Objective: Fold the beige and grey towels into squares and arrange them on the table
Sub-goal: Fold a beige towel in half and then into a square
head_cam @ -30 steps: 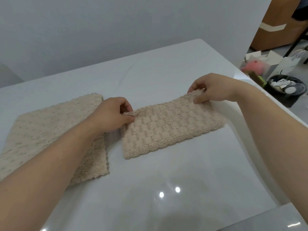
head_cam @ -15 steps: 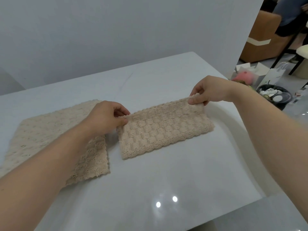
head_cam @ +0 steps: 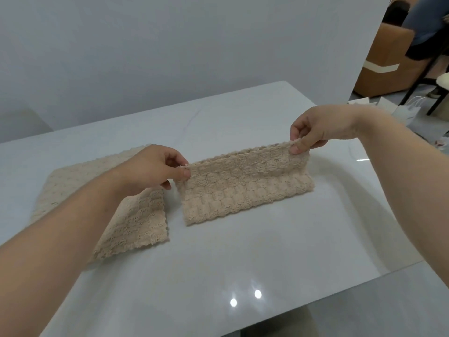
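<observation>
Head camera, single view, looking down on a glossy white table [head_cam: 243,263].

Item 1: a beige towel [head_cam: 243,190], already folded into a long band, sits at the centre of the table, running left to right and angled slightly away on the right. Its near long edge rests on the table surface. Its far long edge is raised off the surface, so the upper part of the cloth stands nearly upright and sags a little between the two held corners.

Item 2: the left hand [head_cam: 155,170] grasps the raised left corner of that towel, pinched between thumb and forefinger; the other fingers are curled under.

Item 3: the right hand [head_cam: 318,128] grasps the raised right corner in the same manner, thumb on the near face and the forefinger behind it. This hand is higher and farther from the camera than the left.

Item 4: a second beige towel [head_cam: 141,222] lies flat on the left part of the table, just beside the first and not touching it. The left forearm crosses above it and hides its middle. No grey towel can be identified in this view.

Surroundings: two ceiling-light reflections [head_cam: 258,294] show on the near table surface. A plain wall backs the table. At far right stand brown furniture [head_cam: 379,69] and a seated person [head_cam: 422,27].
</observation>
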Available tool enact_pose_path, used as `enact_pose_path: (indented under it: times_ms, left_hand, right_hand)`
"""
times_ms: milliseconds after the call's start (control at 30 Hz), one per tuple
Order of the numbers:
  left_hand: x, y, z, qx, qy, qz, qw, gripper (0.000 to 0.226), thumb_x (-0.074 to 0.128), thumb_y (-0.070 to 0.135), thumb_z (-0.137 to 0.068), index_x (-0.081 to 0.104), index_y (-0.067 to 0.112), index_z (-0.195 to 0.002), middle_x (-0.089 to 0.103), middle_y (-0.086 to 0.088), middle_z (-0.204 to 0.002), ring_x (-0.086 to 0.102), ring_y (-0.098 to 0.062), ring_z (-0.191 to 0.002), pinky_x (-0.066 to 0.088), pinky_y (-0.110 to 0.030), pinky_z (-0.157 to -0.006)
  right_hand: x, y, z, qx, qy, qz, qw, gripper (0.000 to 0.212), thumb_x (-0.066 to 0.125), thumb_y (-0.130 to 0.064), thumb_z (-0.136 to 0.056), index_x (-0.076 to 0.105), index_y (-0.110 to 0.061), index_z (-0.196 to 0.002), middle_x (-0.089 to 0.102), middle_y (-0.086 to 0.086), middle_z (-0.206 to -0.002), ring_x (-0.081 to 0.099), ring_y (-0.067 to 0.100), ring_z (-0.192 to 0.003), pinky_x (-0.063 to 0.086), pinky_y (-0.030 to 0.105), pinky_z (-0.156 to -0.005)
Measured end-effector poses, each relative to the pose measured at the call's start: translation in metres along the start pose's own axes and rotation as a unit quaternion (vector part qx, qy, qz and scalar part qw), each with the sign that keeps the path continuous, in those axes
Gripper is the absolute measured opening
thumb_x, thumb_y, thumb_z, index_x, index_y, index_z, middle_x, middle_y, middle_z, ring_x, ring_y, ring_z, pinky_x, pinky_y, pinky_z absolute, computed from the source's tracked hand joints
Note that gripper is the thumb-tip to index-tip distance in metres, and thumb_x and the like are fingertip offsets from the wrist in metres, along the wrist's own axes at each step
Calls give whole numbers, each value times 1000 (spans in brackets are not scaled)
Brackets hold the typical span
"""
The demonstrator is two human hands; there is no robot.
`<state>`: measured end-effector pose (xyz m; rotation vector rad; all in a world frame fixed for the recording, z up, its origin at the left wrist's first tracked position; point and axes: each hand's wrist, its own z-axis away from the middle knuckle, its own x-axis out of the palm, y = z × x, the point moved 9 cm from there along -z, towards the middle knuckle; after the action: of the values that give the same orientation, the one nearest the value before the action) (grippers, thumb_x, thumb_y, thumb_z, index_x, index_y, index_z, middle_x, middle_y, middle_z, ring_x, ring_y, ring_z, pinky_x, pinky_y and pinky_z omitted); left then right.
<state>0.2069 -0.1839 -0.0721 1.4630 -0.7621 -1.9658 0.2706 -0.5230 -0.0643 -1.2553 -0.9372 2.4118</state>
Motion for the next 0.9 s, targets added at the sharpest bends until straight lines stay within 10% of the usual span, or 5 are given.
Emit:
enact_pose_path:
  times_ms: [200, 367, 567, 900]
  left_hand:
    - [-30, 13, -8, 20, 140, 46, 989, 13, 77, -1, -87, 72, 11, -90, 72, -10, -82, 74, -27, -75, 63, -44, -84]
    - [-40, 46, 14, 113, 311, -74, 941, 10, 71, 13, -92, 74, 23, -93, 69, 14, -89, 62, 5, -81, 39, 3, -69]
    - [39, 17, 26, 189, 217, -211, 934, 7, 71, 18, -93, 70, 16, -99, 69, 3, -95, 63, -17, -90, 52, -32, -83]
    - [71, -2, 43, 203, 186, -247, 929, 15, 68, 32, -96, 67, 17, -92, 61, 8, -87, 54, -13, -81, 44, -29, -72]
  right_hand:
    - [-26, -16, -5, -47, 181, -44, 981, 30, 84, -28, -82, 68, -5, -92, 76, 8, -76, 66, 15, -59, 45, 27, -52]
    - [-33, -21, 8, -131, 311, -87, 937, 15, 78, -16, -87, 68, -11, -97, 77, 3, -83, 76, 16, -75, 58, 24, -70]
    - [25, 17, 16, -124, 323, 57, 936, 11, 77, -22, -88, 76, -23, -99, 75, -7, -93, 70, 8, -88, 52, 22, -89]
    - [60, 40, 24, -125, 307, 141, 933, 9, 76, -20, -89, 74, -18, -97, 73, -6, -115, 66, 7, -102, 38, 8, -91]
